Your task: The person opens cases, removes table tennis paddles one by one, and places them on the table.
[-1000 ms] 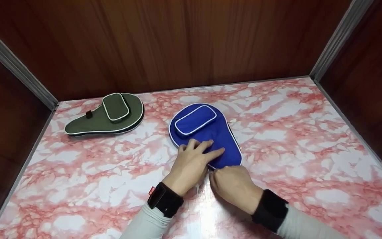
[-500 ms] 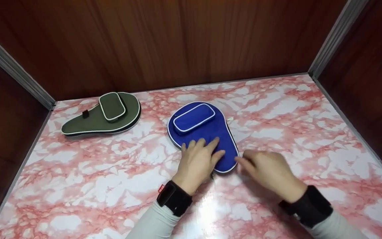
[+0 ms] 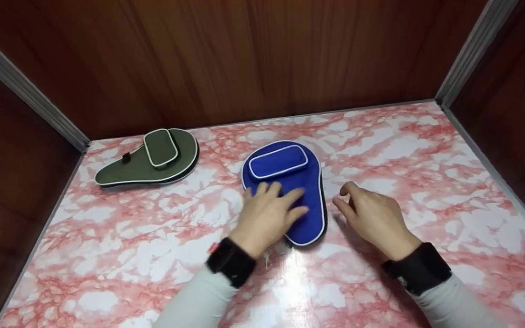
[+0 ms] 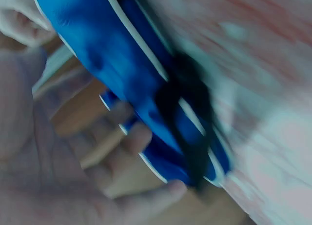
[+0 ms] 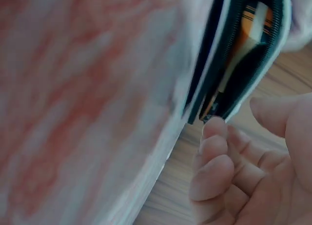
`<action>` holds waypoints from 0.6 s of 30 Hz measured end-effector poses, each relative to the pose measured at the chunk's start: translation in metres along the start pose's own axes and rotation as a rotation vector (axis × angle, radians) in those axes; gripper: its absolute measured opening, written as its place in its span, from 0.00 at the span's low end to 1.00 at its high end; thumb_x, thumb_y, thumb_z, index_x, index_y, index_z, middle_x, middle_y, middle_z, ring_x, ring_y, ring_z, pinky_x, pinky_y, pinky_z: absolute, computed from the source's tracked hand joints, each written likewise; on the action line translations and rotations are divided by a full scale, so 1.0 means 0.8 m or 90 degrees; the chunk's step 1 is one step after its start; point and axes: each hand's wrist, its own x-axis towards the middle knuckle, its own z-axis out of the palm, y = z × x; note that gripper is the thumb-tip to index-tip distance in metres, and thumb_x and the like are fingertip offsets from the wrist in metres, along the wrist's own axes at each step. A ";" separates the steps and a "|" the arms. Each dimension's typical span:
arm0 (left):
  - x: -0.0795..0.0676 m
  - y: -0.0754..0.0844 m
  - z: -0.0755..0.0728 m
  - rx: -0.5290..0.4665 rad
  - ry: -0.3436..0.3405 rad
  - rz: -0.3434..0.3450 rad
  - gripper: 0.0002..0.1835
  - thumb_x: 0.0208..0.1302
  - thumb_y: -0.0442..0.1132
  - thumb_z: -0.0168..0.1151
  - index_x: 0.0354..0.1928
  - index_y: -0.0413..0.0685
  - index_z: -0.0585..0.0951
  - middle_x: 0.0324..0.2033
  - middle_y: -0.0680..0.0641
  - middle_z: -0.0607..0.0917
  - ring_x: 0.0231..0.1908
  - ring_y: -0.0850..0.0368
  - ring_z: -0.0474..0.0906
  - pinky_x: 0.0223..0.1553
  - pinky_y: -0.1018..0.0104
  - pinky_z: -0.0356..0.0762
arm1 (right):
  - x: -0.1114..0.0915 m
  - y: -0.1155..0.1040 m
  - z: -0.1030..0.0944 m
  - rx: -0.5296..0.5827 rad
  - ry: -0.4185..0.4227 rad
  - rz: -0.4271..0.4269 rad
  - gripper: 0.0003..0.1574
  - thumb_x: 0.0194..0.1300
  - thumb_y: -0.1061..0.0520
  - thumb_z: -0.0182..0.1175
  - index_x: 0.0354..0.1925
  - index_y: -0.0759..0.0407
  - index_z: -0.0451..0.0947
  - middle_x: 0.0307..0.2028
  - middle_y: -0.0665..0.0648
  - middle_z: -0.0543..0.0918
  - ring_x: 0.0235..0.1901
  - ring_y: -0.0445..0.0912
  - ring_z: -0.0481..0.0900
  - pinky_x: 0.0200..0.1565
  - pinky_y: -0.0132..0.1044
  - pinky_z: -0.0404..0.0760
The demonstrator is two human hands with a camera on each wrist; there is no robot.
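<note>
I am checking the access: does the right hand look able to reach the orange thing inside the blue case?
Probably yes: the blue case is unzipped on the side facing the right hand, and nothing visible blocks the orange thing.

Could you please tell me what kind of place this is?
Probably an enclosed work booth: a red-and-white marbled tabletop, dark wood-grain panels on three sides, and grey corner strips.
</note>
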 end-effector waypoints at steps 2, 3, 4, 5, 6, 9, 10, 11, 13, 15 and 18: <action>0.008 0.017 0.004 0.014 -0.017 -0.008 0.31 0.82 0.70 0.51 0.79 0.75 0.77 0.66 0.41 0.81 0.63 0.39 0.75 0.62 0.29 0.76 | -0.002 0.004 0.000 0.000 -0.007 0.007 0.15 0.81 0.47 0.66 0.49 0.58 0.84 0.24 0.50 0.84 0.22 0.45 0.80 0.26 0.51 0.79; 0.010 0.024 0.006 0.018 -0.021 -0.007 0.31 0.81 0.70 0.51 0.80 0.76 0.76 0.67 0.40 0.79 0.64 0.38 0.74 0.61 0.27 0.76 | -0.003 0.006 -0.001 0.002 -0.012 0.011 0.15 0.81 0.47 0.66 0.49 0.58 0.84 0.24 0.50 0.84 0.22 0.45 0.80 0.27 0.51 0.79; 0.012 0.030 0.008 0.024 -0.027 -0.007 0.30 0.81 0.70 0.51 0.79 0.77 0.76 0.69 0.39 0.78 0.66 0.36 0.74 0.60 0.27 0.77 | -0.003 0.007 -0.002 0.004 -0.016 0.015 0.15 0.81 0.47 0.65 0.50 0.58 0.84 0.24 0.49 0.83 0.22 0.44 0.79 0.27 0.51 0.79; 0.013 0.033 0.010 0.028 -0.032 -0.009 0.30 0.81 0.70 0.52 0.79 0.76 0.77 0.71 0.39 0.77 0.67 0.35 0.73 0.59 0.25 0.77 | -0.003 0.008 -0.004 0.004 -0.018 0.019 0.16 0.82 0.47 0.65 0.50 0.59 0.84 0.24 0.48 0.83 0.22 0.44 0.79 0.27 0.51 0.80; 0.012 0.036 0.010 0.031 -0.037 -0.012 0.29 0.81 0.69 0.52 0.78 0.76 0.78 0.73 0.39 0.76 0.68 0.34 0.72 0.59 0.24 0.77 | -0.003 0.009 -0.005 0.004 -0.018 0.021 0.16 0.82 0.47 0.65 0.51 0.59 0.84 0.24 0.48 0.82 0.22 0.44 0.79 0.27 0.52 0.80; 0.009 0.035 0.002 0.031 -0.053 -0.028 0.28 0.82 0.68 0.53 0.75 0.73 0.82 0.72 0.41 0.77 0.68 0.33 0.73 0.58 0.24 0.78 | 0.000 0.011 -0.010 0.003 -0.020 0.022 0.17 0.82 0.47 0.64 0.53 0.60 0.84 0.23 0.47 0.82 0.21 0.43 0.78 0.27 0.51 0.80; 0.008 0.033 -0.003 0.027 -0.062 -0.033 0.28 0.81 0.68 0.54 0.74 0.72 0.82 0.71 0.41 0.78 0.68 0.33 0.74 0.58 0.24 0.78 | 0.002 0.011 -0.011 0.003 -0.023 0.020 0.18 0.82 0.47 0.64 0.53 0.60 0.84 0.23 0.47 0.81 0.21 0.42 0.78 0.26 0.51 0.79; 0.006 0.031 -0.008 0.022 -0.072 -0.037 0.27 0.81 0.68 0.55 0.73 0.71 0.83 0.70 0.42 0.79 0.66 0.32 0.75 0.57 0.25 0.78 | 0.003 0.011 -0.012 0.004 -0.027 0.017 0.18 0.82 0.47 0.63 0.54 0.60 0.84 0.23 0.46 0.81 0.20 0.42 0.77 0.26 0.50 0.79; 0.005 0.031 -0.017 0.022 -0.085 -0.043 0.27 0.80 0.68 0.56 0.71 0.69 0.85 0.66 0.42 0.82 0.62 0.32 0.78 0.55 0.28 0.81 | 0.004 0.012 -0.013 0.006 -0.036 0.012 0.18 0.83 0.47 0.63 0.54 0.60 0.83 0.22 0.46 0.81 0.20 0.41 0.76 0.25 0.49 0.78; 0.007 0.034 -0.020 0.035 -0.078 -0.053 0.28 0.78 0.68 0.60 0.69 0.63 0.85 0.62 0.40 0.84 0.57 0.32 0.82 0.50 0.33 0.84 | 0.005 0.014 -0.013 0.005 -0.041 0.009 0.17 0.83 0.47 0.63 0.54 0.60 0.83 0.22 0.45 0.80 0.19 0.41 0.76 0.24 0.48 0.77; 0.014 0.044 -0.009 0.097 -0.026 -0.078 0.31 0.74 0.67 0.67 0.64 0.52 0.84 0.53 0.37 0.85 0.47 0.36 0.85 0.40 0.44 0.88 | 0.002 0.017 -0.013 -0.001 -0.043 0.010 0.17 0.82 0.48 0.64 0.54 0.61 0.83 0.24 0.48 0.82 0.21 0.44 0.79 0.25 0.51 0.79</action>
